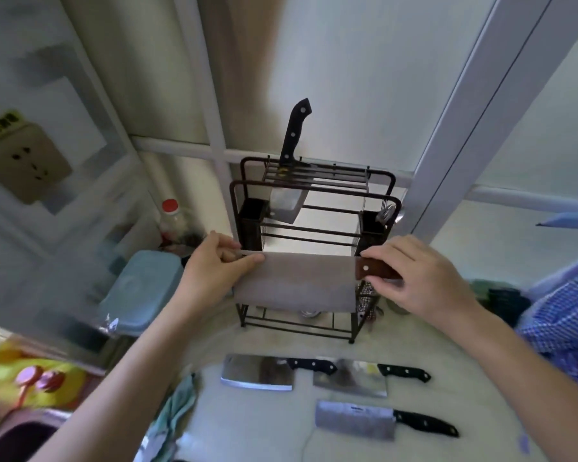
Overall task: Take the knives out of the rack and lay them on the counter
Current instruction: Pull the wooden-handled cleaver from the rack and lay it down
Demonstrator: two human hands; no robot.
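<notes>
The cleaver with the brown handle [301, 281] is out of the rack [314, 208] and is held in the air in front of it, above the desk [281, 345]. Both hands carry it. The right hand [414, 278] is clamped on the wooden handle, thumb below and fingers on top. The left hand [214, 268] pinches the far end of the blade near its top edge, thumb in front.

The long axis of this cleaver runs left to right, almost level, with the handle pointing to the person's right. The blade face is turned toward the camera, and the lower edge hangs down toward the desk.

On the desk below lie 3 cleavers with black handles: one at the left [257, 375], one just beside it to the right [351, 378], and one nearer to the person [357, 423]. All 3 have the same direction, handles to the right. So the held cleaver is already parallel to them; I judge that the coming move is mainly downward and toward the person, to a bare part of the desk near these 3.

1 knife with a black handle [292, 151] stands in the rack, handle up, blade down between the bars. It is behind the held cleaver and closer to the left hand.
</notes>
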